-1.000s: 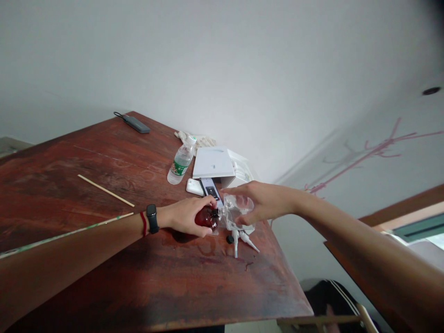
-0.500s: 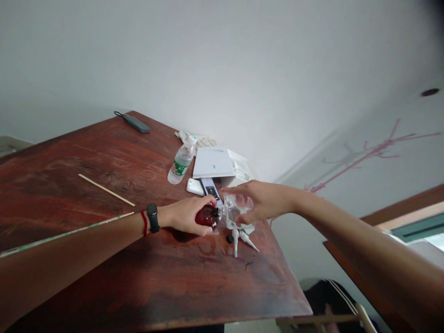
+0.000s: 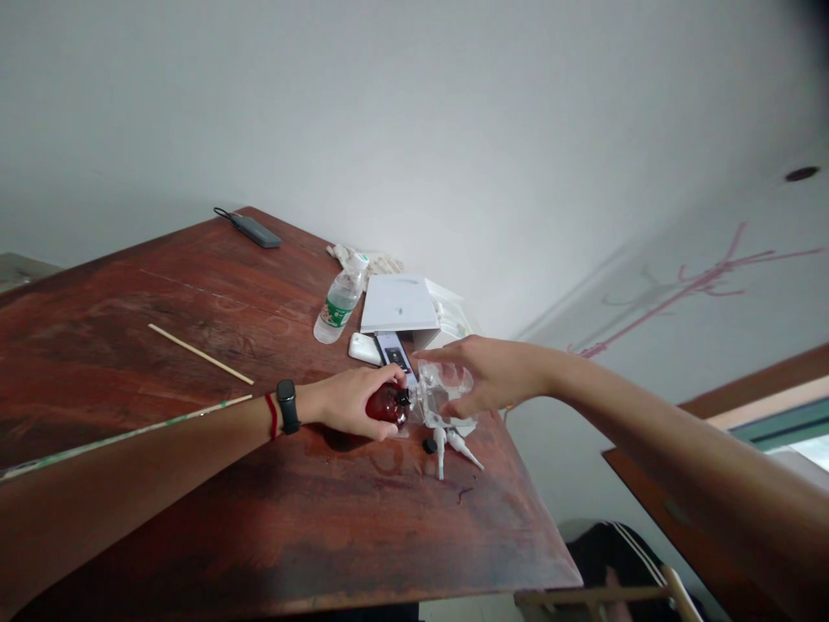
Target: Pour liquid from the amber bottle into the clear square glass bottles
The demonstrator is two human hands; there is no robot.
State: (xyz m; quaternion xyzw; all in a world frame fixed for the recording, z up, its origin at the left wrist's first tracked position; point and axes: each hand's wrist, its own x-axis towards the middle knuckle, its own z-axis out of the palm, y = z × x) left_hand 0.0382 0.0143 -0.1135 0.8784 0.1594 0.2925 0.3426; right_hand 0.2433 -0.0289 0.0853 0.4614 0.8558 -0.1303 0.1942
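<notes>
My left hand (image 3: 355,403) is wrapped round a dark red bottle (image 3: 383,406) with a black neck, tipped so that its mouth points right. My right hand (image 3: 476,380) grips a clear plastic bottle (image 3: 433,399), also tilted, its neck facing the red bottle's mouth. The two mouths are close together; whether they touch I cannot tell. Below the clear bottle lie two white nozzle tips (image 3: 448,449) and a small black cap (image 3: 429,446). A phone (image 3: 395,352) with a lit screen leans just behind my hands.
A water bottle (image 3: 338,302) with a green label stands beside a white box (image 3: 400,304) and a white case (image 3: 363,348). Wooden sticks (image 3: 200,353) lie on the table (image 3: 272,527) at left. A grey power strip-like device (image 3: 256,231) sits at the far corner, by the wall.
Hardly anything differs. Both hands keep their hold on the two bottles in almost the same place.
</notes>
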